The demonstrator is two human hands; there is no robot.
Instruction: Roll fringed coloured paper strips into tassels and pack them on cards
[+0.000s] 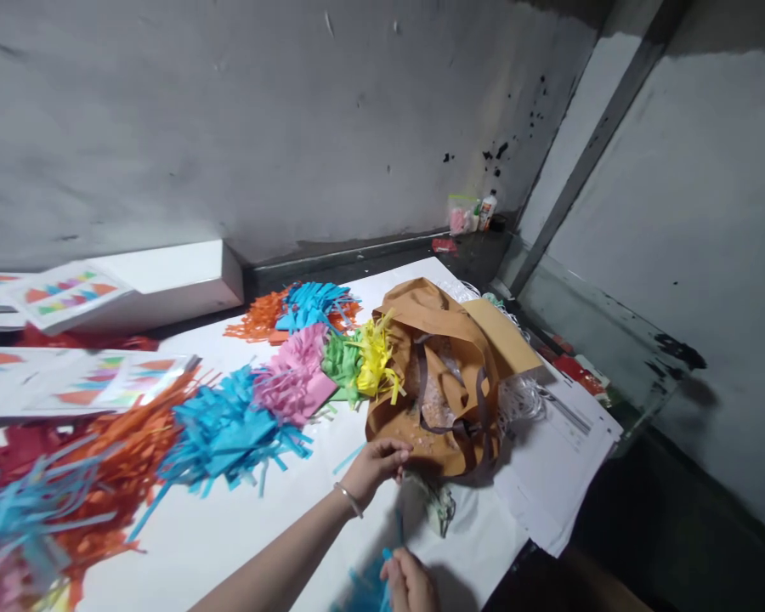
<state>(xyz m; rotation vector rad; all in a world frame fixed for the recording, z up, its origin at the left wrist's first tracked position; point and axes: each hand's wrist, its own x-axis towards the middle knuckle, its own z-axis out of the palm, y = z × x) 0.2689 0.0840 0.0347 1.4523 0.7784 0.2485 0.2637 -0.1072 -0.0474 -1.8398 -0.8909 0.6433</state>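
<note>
My left hand [379,466], with a bangle at the wrist, reaches to the near edge of a brown fabric bag [433,310]. Its fingers are pinched together; what lies between them, if anything, is too small to make out. At the bottom of the view my right hand [411,582] closes on a blue fringed paper strip [373,586], blurred and partly cut off. The open bag has dark handles and many small pale bits inside. Left of it lie fringed paper bundles: yellow [377,357], green [342,361], pink [297,374] and blue [229,429].
Orange fringe [121,450] spreads at the left beside printed cards [89,378] and a white box [166,285]. Right of the bag are white string [519,399], a brown envelope [503,336] and paper sheets [554,459]. A bottle [488,210] stands by the wall.
</note>
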